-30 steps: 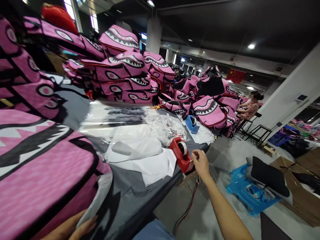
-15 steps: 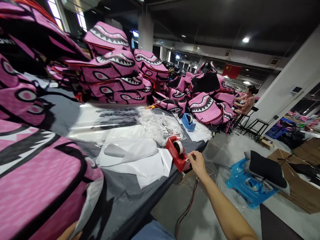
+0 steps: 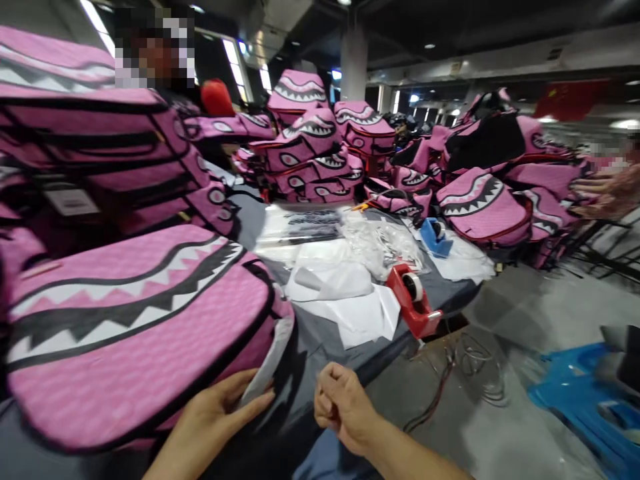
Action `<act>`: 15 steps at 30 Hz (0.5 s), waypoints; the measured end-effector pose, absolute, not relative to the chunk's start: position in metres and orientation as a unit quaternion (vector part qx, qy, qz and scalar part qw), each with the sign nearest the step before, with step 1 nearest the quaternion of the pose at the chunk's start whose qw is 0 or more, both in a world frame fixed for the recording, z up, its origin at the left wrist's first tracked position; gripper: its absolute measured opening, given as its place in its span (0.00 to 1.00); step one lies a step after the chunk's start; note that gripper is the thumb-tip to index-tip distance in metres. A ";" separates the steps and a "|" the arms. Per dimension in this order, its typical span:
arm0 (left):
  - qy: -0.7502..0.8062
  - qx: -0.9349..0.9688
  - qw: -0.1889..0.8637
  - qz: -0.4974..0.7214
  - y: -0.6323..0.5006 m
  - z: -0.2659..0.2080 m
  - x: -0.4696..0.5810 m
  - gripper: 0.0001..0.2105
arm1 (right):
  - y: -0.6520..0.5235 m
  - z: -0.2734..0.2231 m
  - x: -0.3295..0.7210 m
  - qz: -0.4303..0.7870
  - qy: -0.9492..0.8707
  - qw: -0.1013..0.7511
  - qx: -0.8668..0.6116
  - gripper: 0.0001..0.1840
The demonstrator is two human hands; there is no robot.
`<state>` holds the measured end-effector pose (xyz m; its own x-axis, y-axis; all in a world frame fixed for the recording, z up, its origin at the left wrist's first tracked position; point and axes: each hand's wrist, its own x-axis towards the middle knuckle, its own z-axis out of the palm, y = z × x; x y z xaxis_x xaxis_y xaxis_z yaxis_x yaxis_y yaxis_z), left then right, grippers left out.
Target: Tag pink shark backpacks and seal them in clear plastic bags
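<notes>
A pink backpack [image 3: 165,333] with a printed shark mouth lies flat at the left of the dark-covered table. Along its near right side runs a white strip of sheet [image 3: 267,357], paper or thin plastic. My left hand [image 3: 220,403] pinches this strip against the bag's edge between thumb and fingers. To the right of it, apart from the bag, my right hand [image 3: 345,407] hangs over the table's edge with curled, pressed-together fingers. Whatever it may hold is too small to see. A red tape dispenser [image 3: 413,303] stands beyond it at the table's edge.
Loose white sheets [image 3: 345,287], clear plastic bags [image 3: 383,243] and a blue tape dispenser [image 3: 436,238] lie on the table. Pink backpacks [image 3: 305,160] are stacked behind and at left. A blue stool [image 3: 575,380] and cables [image 3: 440,393] are on the floor at right. Other people are near.
My right hand has left the red tape dispenser and come back leftward near the backpack. The view has swung left, showing more of the backpack and my left hand on the white strip.
</notes>
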<state>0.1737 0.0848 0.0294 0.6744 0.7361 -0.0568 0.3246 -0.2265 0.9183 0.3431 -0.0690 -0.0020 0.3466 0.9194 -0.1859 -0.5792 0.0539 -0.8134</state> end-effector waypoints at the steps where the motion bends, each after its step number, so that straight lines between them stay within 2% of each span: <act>1: 0.354 0.739 0.542 0.189 0.080 0.037 0.176 0.28 | -0.061 -0.001 0.331 0.550 -0.229 0.687 -0.417 0.32; 4: 0.363 0.719 0.565 0.181 0.069 0.052 0.179 0.29 | -0.037 -0.006 0.313 0.500 -0.301 0.677 -0.447 0.34; 10: 0.404 0.758 0.457 0.229 0.062 0.042 0.177 0.25 | -0.009 -0.030 0.304 0.406 -0.343 0.673 -0.514 0.32; 15: 0.380 0.742 0.492 0.252 0.067 0.029 0.174 0.23 | -0.014 -0.039 0.299 0.384 -0.386 0.636 -0.547 0.26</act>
